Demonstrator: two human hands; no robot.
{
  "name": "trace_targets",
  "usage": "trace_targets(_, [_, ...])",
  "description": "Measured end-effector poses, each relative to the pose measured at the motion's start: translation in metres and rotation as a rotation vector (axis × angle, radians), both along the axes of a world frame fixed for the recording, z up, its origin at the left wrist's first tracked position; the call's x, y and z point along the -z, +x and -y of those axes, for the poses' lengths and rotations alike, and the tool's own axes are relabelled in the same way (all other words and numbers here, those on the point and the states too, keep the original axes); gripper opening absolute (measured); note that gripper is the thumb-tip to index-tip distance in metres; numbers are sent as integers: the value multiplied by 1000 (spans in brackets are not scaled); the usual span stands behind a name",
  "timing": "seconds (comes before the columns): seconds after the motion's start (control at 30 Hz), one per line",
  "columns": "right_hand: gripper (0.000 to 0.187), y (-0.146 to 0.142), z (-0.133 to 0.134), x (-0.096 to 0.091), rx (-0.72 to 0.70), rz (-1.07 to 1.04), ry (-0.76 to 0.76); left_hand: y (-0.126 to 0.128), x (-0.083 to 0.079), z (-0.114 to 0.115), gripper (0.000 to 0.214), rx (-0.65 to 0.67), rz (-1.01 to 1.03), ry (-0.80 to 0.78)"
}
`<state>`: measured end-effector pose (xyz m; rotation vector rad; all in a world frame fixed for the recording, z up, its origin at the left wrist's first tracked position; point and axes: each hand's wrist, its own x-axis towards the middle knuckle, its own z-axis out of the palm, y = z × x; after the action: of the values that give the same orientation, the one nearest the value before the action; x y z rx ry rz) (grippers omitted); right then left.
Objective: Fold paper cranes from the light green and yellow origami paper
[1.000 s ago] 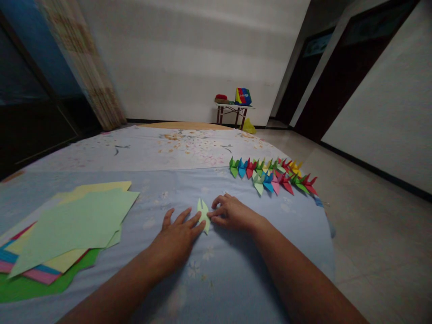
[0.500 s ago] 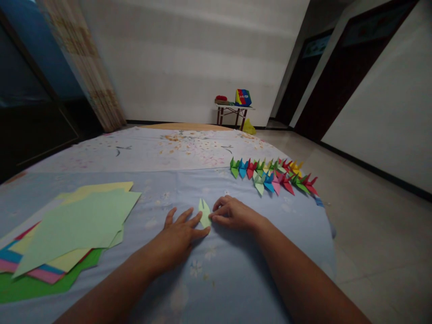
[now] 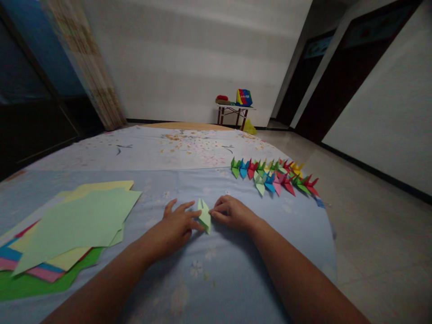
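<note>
A small pale green folded paper (image 3: 204, 218) lies on the blue tablecloth in front of me, narrow and pointed, with a slit at its far end. My left hand (image 3: 179, 223) is at its left side with the fingers spread, the index finger and thumb touching its left edge. On the other side, my right hand (image 3: 233, 214) has its fingers curled together, with thumb and index fingertips pinching the paper's right edge. Those fingertips partly hide that edge.
Several folded paper cranes (image 3: 270, 182) in many colours stand in rows at the right. A stack of coloured paper sheets (image 3: 81, 220) lies at the left. The round table's cloth (image 3: 189, 288) is blue in front and white behind. A small side table (image 3: 232, 108) stands by the wall.
My left hand has shifted slightly left, its thumb drawing back from the paper's near end. More of the paper's lower part now shows. My right hand has hardly moved.
</note>
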<state>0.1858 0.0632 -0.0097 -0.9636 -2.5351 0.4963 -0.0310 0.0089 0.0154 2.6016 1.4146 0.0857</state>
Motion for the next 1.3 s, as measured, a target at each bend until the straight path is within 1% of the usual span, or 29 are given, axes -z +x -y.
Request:
trace_targets(0.1, [24,1,-2,3,33,-53,-38,-3,4,-8,39,-114,83,167])
trace_targets(0.17, [24,2,-3,6,60,-86,-44,-3,7,-10,35,-140,127,230])
trace_targets(0.23, [24,1,-4,7,84,-115,-33,-2,10,-11,31,-121,147,228])
trace_targets(0.33, [25,0,-4,9,106,-139,-11,0,11,-10,25,-69,155,172])
trace_targets(0.4, [28,-2,-2,9,95,-142,5,-1,9,-10,23,-45,167,138])
trace_targets(0.47, [31,-5,0,10,68,-141,22,-2,5,-10,23,-55,194,139])
trace_targets(0.57, [35,-9,1,11,35,-142,40,-4,-2,-11,22,-150,287,229])
trace_targets(0.67, [40,-11,1,13,36,-153,53,-5,-6,-12,24,-331,441,361])
trace_targets(0.73, [42,-12,0,15,36,-153,62,-5,-4,-13,32,-423,502,383])
trace_targets(0.77, [42,-13,0,15,31,-149,68,-5,-3,-14,36,-434,498,364])
trace_targets(0.83, [44,-14,0,16,11,-138,84,-5,2,-14,39,-374,416,284])
trace_targets(0.93, [42,-16,1,17,-17,-110,109,-4,8,-13,32,-205,219,161])
trace_targets(1.03, [35,-17,3,17,-36,-52,123,-3,10,-12,30,-94,116,105])
trace_targets(1.17, [31,-17,5,13,-55,4,128,-4,7,-11,33,-49,93,95])
trace_targets(1.3, [25,-21,6,10,-35,34,128,-4,6,-10,32,-30,91,95])
